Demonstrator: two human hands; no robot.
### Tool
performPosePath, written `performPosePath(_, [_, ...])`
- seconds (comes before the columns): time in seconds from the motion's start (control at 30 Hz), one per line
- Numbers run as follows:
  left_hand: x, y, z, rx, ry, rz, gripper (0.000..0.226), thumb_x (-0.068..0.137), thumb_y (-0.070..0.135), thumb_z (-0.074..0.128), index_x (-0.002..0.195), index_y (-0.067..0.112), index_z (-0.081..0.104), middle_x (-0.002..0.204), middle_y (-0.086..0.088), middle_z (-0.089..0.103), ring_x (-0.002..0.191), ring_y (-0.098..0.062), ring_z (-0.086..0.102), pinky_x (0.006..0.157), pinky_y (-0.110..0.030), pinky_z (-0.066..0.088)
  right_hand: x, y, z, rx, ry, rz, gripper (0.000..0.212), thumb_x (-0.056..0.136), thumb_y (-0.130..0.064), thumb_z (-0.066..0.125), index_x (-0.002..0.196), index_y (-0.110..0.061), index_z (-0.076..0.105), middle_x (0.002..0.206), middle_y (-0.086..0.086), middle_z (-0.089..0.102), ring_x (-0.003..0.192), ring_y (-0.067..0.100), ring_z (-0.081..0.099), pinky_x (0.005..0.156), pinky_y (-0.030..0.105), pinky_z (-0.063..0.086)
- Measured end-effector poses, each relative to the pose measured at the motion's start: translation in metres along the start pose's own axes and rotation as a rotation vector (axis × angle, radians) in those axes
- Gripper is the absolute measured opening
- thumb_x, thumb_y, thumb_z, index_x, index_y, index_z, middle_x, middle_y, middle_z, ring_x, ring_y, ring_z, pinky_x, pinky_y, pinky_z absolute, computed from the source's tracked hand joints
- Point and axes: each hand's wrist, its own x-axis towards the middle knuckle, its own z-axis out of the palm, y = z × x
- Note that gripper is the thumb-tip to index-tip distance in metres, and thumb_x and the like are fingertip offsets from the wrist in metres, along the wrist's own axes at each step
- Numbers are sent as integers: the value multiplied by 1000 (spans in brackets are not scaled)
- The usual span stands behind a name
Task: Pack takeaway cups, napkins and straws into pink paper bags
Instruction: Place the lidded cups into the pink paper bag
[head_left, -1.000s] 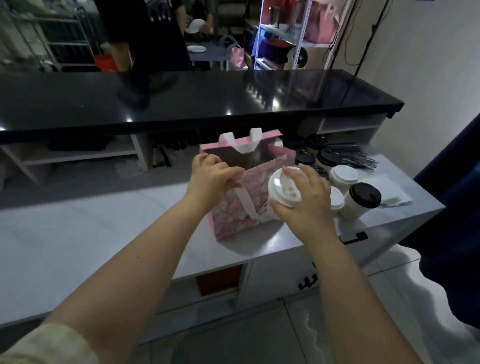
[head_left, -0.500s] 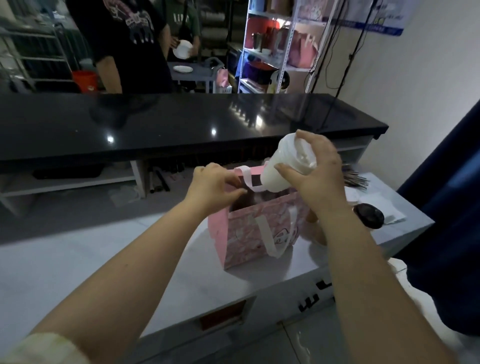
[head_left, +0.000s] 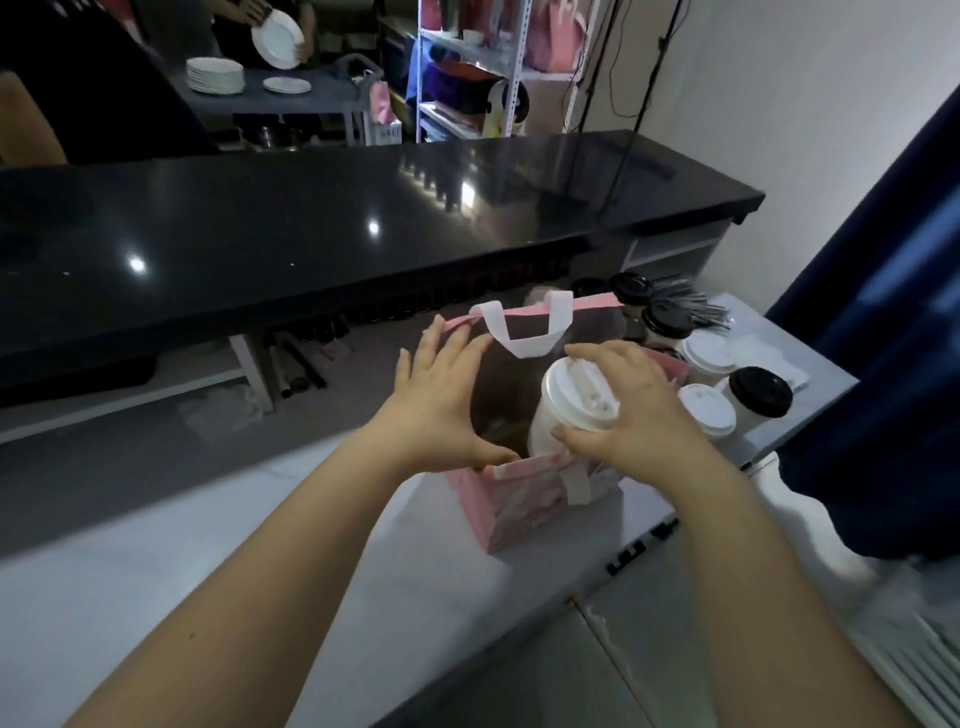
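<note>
A pink paper bag (head_left: 524, 512) with white ribbon handles stands open on the grey counter (head_left: 171, 582). My right hand (head_left: 631, 410) grips a white takeaway cup (head_left: 569, 405) with a white lid, its lower part down inside the bag's mouth. My left hand (head_left: 439, 402) spreads across the bag's left side, fingers straight against the far rim and thumb on the near rim, holding the mouth wide. More cups stand to the right of the bag: two with white lids (head_left: 709, 410) and several with black lids (head_left: 759, 392).
Dark straws (head_left: 693, 309) and white napkins (head_left: 769, 358) lie behind the cups near the counter's right end. A raised black bar top (head_left: 311, 228) runs behind the bag. A dark blue curtain (head_left: 883, 364) hangs at the right. A person handles plates at the back.
My right hand has lifted the white-lidded cup from beside the bag, over its rim, and lowered it into the mouth. My left hand went from pinching the rim to spreading it open.
</note>
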Motion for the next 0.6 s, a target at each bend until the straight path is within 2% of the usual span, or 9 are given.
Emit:
performPosePath(0.17, [-11, 7, 2, 43, -36, 53, 134, 55, 71, 76, 150, 35, -11, 160, 10, -20, 140, -17, -38, 116, -58, -12, -2, 1, -9, -82, -252, 51, 74, 58, -45, 84, 117, -52, 39, 121, -22, 37, 116, 9, 39, 92, 35, 43])
performPosePath(0.27, [-14, 13, 0, 67, -52, 82, 136, 54, 72, 76, 151, 32, -12, 160, 8, -20, 140, -18, -39, 116, -58, -12, 5, 3, 0, -181, -349, 59, 79, 58, -38, 85, 120, -45, 37, 120, -14, 37, 112, 14, 41, 88, 36, 47])
performPosePath(0.4, [-18, 23, 1, 90, -44, 139, 134, 54, 73, 72, 152, 29, -8, 161, 7, -15, 142, -20, -34, 116, -59, -12, 26, 7, 20, -255, -369, 64, 91, 60, -33, 87, 133, -32, 33, 135, 1, 39, 120, 25, 41, 95, 42, 46])
performPosePath(0.47, [-18, 26, 1, 102, -36, 131, 133, 54, 73, 70, 152, 28, -8, 161, 6, -13, 143, -21, -33, 115, -60, -11, 39, 11, 28, -187, -360, 79, 96, 60, -34, 88, 137, -31, 30, 132, 4, 44, 117, 26, 47, 93, 40, 49])
performPosePath(0.53, [-18, 28, 1, 124, -34, 110, 132, 56, 72, 69, 152, 27, -8, 161, 5, -14, 143, -21, -33, 115, -62, -9, 47, 12, 38, -118, -377, 90, 90, 59, -37, 88, 134, -30, 38, 123, 2, 51, 105, 21, 55, 86, 35, 53])
performPosePath(0.6, [-18, 28, 1, 146, -32, 90, 131, 55, 73, 67, 152, 27, -8, 160, 5, -15, 142, -21, -34, 115, -62, -9, 50, 16, 50, -153, -400, 64, 87, 59, -41, 87, 132, -27, 42, 124, 2, 52, 105, 20, 56, 88, 35, 53])
